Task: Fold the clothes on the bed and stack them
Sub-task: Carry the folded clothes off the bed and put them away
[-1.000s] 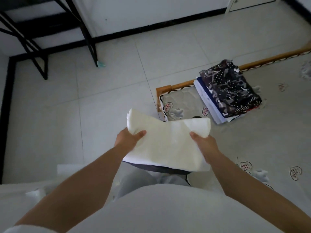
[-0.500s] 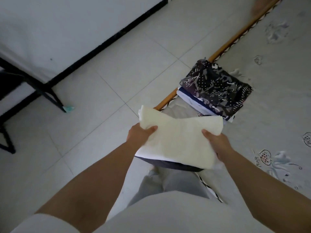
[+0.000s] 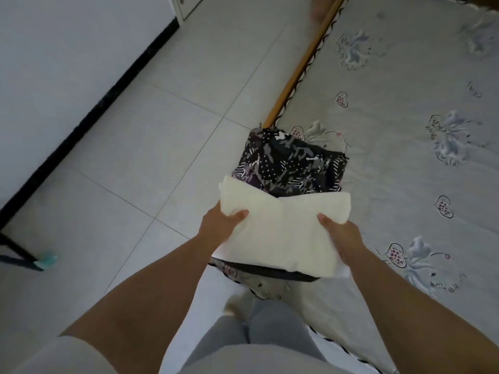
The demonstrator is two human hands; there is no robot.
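Observation:
A folded cream garment [image 3: 280,228] with a dark layer under it hangs in the air in front of me. My left hand [image 3: 221,225] grips its left edge, thumb on top. My right hand [image 3: 341,233] grips its right edge the same way. Just beyond it, a stack of folded clothes topped by a dark patterned garment [image 3: 294,163] lies at the corner of the bed [image 3: 405,157]. The cream garment's far edge overlaps the near part of that stack in view.
The bed's wooden side rail [image 3: 297,68] runs away along the mattress's left edge. Left of it is grey tiled floor [image 3: 162,130], a white wall with a black skirting [image 3: 89,109], and a black metal frame leg with a teal foot [image 3: 44,260].
The view has swung right and closer to the bed. Both hands have carried the cream garment forward, up to the patterned stack.

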